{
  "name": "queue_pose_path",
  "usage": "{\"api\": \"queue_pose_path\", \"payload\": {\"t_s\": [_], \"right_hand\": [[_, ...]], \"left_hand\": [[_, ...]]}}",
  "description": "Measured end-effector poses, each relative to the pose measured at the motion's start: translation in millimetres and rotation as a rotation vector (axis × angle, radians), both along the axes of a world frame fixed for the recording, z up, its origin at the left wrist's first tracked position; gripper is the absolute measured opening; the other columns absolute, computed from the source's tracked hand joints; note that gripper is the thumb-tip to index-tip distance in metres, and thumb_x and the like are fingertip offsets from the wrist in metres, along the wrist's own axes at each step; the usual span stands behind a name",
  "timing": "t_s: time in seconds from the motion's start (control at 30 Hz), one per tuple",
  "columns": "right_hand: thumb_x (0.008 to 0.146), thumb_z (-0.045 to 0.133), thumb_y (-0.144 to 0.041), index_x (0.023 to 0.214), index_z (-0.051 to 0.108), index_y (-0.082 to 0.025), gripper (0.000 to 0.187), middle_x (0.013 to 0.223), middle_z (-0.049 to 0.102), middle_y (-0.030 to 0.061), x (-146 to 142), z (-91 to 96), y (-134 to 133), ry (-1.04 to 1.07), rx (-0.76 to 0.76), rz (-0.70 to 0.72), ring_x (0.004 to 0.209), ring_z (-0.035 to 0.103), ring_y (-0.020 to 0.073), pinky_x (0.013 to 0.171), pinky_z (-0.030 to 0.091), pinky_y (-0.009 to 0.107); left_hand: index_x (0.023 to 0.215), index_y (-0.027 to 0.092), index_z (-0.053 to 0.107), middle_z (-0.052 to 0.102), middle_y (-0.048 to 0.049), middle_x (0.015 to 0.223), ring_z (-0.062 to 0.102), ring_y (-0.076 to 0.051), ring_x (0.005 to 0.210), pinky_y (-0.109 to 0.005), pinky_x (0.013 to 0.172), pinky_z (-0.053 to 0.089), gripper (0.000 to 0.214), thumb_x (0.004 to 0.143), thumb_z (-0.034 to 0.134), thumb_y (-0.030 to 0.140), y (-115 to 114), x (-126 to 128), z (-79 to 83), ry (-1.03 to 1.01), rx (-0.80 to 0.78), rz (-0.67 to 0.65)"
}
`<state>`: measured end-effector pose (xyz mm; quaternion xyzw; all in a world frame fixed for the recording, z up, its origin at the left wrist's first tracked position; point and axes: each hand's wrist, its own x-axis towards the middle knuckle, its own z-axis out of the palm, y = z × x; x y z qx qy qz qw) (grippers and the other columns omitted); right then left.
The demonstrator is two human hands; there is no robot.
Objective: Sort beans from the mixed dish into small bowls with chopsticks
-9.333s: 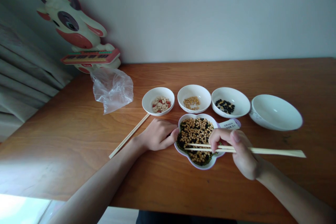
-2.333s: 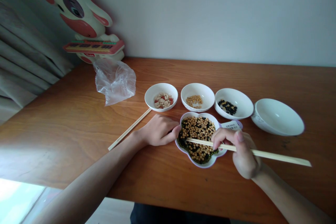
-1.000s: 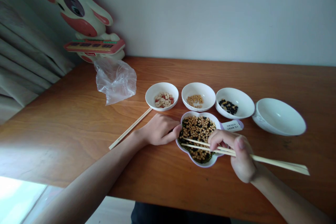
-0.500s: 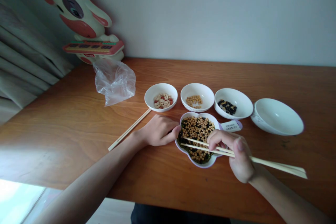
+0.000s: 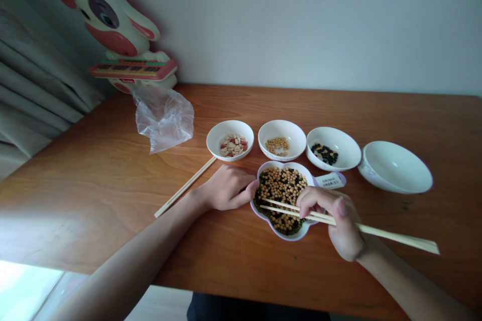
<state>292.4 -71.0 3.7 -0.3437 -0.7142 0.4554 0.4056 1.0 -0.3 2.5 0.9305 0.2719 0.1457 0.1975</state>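
Note:
A flower-shaped white dish [image 5: 263, 218] full of mixed yellow, black and green beans sits near the table's front edge. My left hand [image 5: 226, 188] rests on the table with curled fingers, its thumb against the dish's left rim. My right hand [image 5: 341, 223] is closed on a pair of wooden chopsticks [image 5: 391, 237]. Their tips lie slightly apart over the beans in the dish's left half. Behind the dish stand three small white bowls: one with peanuts and red bits [image 5: 229, 139], one with yellow beans [image 5: 282, 139], one with black beans [image 5: 328, 148].
A larger empty white bowl [image 5: 395, 166] sits at the right. A spare pair of chopsticks [image 5: 184, 188] lies left of my left hand. A crumpled clear plastic bag [image 5: 163, 116] and a cow-shaped toy [image 5: 116, 35] stand at the back left. A small label [image 5: 329, 180] lies behind the dish.
The chopstick tips have shifted a little within the dish and opened slightly since 2.3 s ago. My left hand has stayed at the dish's rim. The view has drifted slightly.

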Motion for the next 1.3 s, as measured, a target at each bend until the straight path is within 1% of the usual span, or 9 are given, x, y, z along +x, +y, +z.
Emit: {"api": "queue_pose_path", "payload": {"t_s": [0.37, 0.77, 0.9, 1.0, 1.07, 1.13, 1.17, 1.23, 1.3], "right_hand": [[0.109, 0.022, -0.06, 0.085, 0.066, -0.021, 0.063, 0.08, 0.065, 0.0047, 2, 3.3, 0, 0.001, 0.071, 0.042, 0.069, 0.058, 0.0185, 0.065, 0.042, 0.034], [0.11, 0.022, -0.057, 0.08, 0.07, -0.02, 0.068, 0.074, 0.067, 0.0047, 0, 8.9, 3, 0.1, 0.123, -0.018, 0.069, 0.062, 0.019, 0.066, 0.046, 0.034], [0.108, 0.022, -0.061, 0.078, 0.075, -0.022, 0.072, 0.071, 0.068, 0.0056, 18, 24.6, 12, 0.157, 0.201, -0.142, 0.069, 0.064, 0.0216, 0.066, 0.048, 0.036], [0.105, 0.025, -0.067, 0.076, 0.078, -0.024, 0.074, 0.071, 0.07, 0.0069, 40, 36.9, 21, 0.269, 0.286, -0.331, 0.071, 0.066, 0.0251, 0.068, 0.053, 0.04], [0.104, 0.025, -0.07, 0.071, 0.077, -0.023, 0.077, 0.072, 0.07, 0.0085, 55, 39.9, 27, 0.292, 0.349, -0.486, 0.07, 0.067, 0.0267, 0.066, 0.052, 0.042], [0.101, 0.019, -0.075, 0.064, 0.074, -0.022, 0.084, 0.064, 0.065, 0.0092, 70, 38.0, 34, 0.266, 0.448, -0.606, 0.067, 0.064, 0.0277, 0.061, 0.05, 0.042], [0.101, 0.022, -0.074, 0.064, 0.073, -0.022, 0.082, 0.064, 0.065, 0.009, 76, 35.8, 38, 0.22, 0.472, -0.657, 0.069, 0.064, 0.0278, 0.062, 0.049, 0.041], [0.102, 0.025, -0.074, 0.072, 0.075, -0.022, 0.078, 0.065, 0.064, 0.0079, 85, 31.3, 44, 0.064, 0.41, -0.686, 0.063, 0.06, 0.0249, 0.056, 0.043, 0.038], [0.102, 0.025, -0.072, 0.078, 0.075, -0.023, 0.074, 0.067, 0.064, 0.0084, 87, 29.8, 47, 0.03, 0.328, -0.647, 0.06, 0.056, 0.0238, 0.053, 0.039, 0.038]], "left_hand": [[0.074, 0.019, 0.049, 0.063, -0.0031, 0.074, 0.051, -0.014, 0.062, -0.029, 0.062, 0.036, 0.043, 0.11, 0.031, 0.033, 0, 1, -0.6, 0.001, -0.009, -0.004], [0.075, 0.019, 0.048, 0.063, -0.0034, 0.074, 0.052, -0.014, 0.062, -0.03, 0.063, 0.036, 0.041, 0.11, 0.031, 0.032, 0, 0, -1.9, 0.012, -0.006, 0.006], [0.075, 0.019, 0.046, 0.062, -0.003, 0.074, 0.052, -0.014, 0.062, -0.031, 0.063, 0.034, 0.04, 0.11, 0.031, 0.032, 1, 0, -3.1, 0.017, -0.004, -0.004], [0.076, 0.02, 0.047, 0.062, -0.0031, 0.074, 0.053, -0.015, 0.063, -0.031, 0.064, 0.035, 0.039, 0.11, 0.031, 0.033, 1, 0, -4.0, 0.013, -0.017, -0.011], [0.076, 0.02, 0.047, 0.062, -0.0031, 0.073, 0.052, -0.015, 0.062, -0.031, 0.064, 0.035, 0.039, 0.109, 0.031, 0.033, 1, -1, -4.5, 0.01, -0.03, -0.009], [0.076, 0.02, 0.047, 0.061, -0.0029, 0.073, 0.052, -0.015, 0.062, -0.031, 0.064, 0.035, 0.039, 0.11, 0.031, 0.032, 1, -1, -4.6, 0.015, -0.037, -0.002], [0.077, 0.02, 0.047, 0.061, -0.0028, 0.073, 0.052, -0.016, 0.062, -0.031, 0.064, 0.035, 0.038, 0.11, 0.031, 0.032, 1, -1, -4.6, 0.013, -0.038, -0.007], [0.076, 0.02, 0.046, 0.06, -0.0028, 0.071, 0.051, -0.016, 0.061, -0.031, 0.063, 0.034, 0.039, 0.109, 0.03, 0.032, 1, -1, -4.5, 0.008, -0.036, -0.013], [0.076, 0.02, 0.047, 0.06, -0.003, 0.071, 0.051, -0.016, 0.061, -0.031, 0.064, 0.034, 0.039, 0.11, 0.029, 0.032, 1, 0, -4.2, -0.002, -0.036, -0.013]]}}
